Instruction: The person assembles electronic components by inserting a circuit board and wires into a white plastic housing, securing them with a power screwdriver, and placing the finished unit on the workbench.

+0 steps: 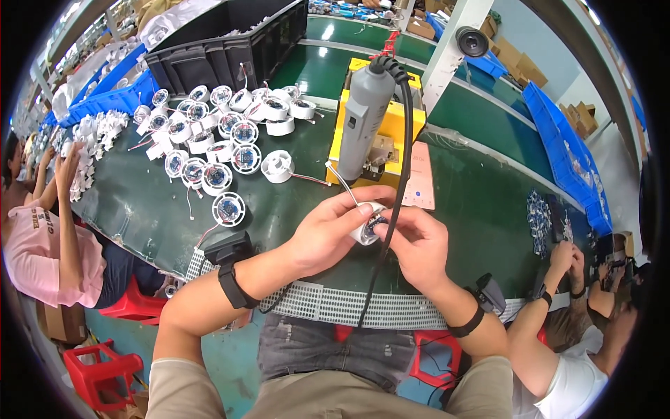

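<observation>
A small white round plastic housing point(363, 236) is held above the table's front edge, with a blue circuit board point(375, 222) at its open side. My left hand point(328, 234) is closed round the housing, its thumb on the rim. From the top of the part a thin wire with a white plug point(340, 178) sticks up. My right hand point(419, 244) pinches at the circuit board, fingertips bent against it; they partly hide the board. Just beyond my hands hangs a grey electric screwdriver point(366, 115), its black cable point(398, 202) passing in front of my right fingers.
Several white round housings with boards point(244, 133) lie at the left. Behind them stand a black crate point(223, 59) and a blue bin point(112, 98). A yellow device point(342, 136) and a pink phone-shaped slab point(421, 178) are ahead. People work at both sides point(56, 244).
</observation>
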Available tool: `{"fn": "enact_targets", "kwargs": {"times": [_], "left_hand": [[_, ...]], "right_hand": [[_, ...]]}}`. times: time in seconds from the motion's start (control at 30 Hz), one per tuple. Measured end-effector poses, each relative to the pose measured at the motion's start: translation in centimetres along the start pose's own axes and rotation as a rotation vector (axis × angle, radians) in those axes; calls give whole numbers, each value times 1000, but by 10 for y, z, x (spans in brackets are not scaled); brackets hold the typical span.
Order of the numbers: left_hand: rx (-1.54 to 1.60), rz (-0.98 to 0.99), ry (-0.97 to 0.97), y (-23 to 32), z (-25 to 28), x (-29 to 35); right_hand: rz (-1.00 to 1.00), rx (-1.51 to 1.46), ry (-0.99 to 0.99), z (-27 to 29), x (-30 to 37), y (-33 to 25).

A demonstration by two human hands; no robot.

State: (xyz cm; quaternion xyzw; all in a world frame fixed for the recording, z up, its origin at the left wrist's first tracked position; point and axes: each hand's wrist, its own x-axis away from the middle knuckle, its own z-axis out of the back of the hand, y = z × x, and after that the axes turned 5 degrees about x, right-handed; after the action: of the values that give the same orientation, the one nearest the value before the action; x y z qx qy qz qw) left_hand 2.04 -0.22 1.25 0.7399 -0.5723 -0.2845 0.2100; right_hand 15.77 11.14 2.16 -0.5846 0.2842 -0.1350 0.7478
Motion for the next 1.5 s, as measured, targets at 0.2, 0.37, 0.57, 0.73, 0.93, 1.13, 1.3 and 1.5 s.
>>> {"fn": "enact_targets", "kwargs": {"times": [0.2, 0.37, 0.57, 0.73, 0.93, 1.13, 1.3, 1.5], "left_hand": [[-18, -29, 5, -1, -1, 1], [-4, -41, -3, -1, -2, 3], [-51, -8, -31, -1, -6, 0], [-252, -121, 0, -5, -1, 0], [-648, 265, 83, 16, -4, 2], [-544, 270, 262, 3, 11, 2], [-392, 276, 347, 0, 18, -4], [-352, 337, 399, 3, 14, -6]], "right_hand": [[211, 243, -12, 3, -5, -3], [255, 296, -7, 2, -3, -7], [409, 421, 8, 6, -7, 3], [-63, -200, -64, 1, -7, 5], [-93, 144, -105, 15, -15, 4], [417, 439, 66, -15, -66, -29], [377, 192, 62, -39, -84, -18], [501, -202, 413, -41, -119, -35]]}}
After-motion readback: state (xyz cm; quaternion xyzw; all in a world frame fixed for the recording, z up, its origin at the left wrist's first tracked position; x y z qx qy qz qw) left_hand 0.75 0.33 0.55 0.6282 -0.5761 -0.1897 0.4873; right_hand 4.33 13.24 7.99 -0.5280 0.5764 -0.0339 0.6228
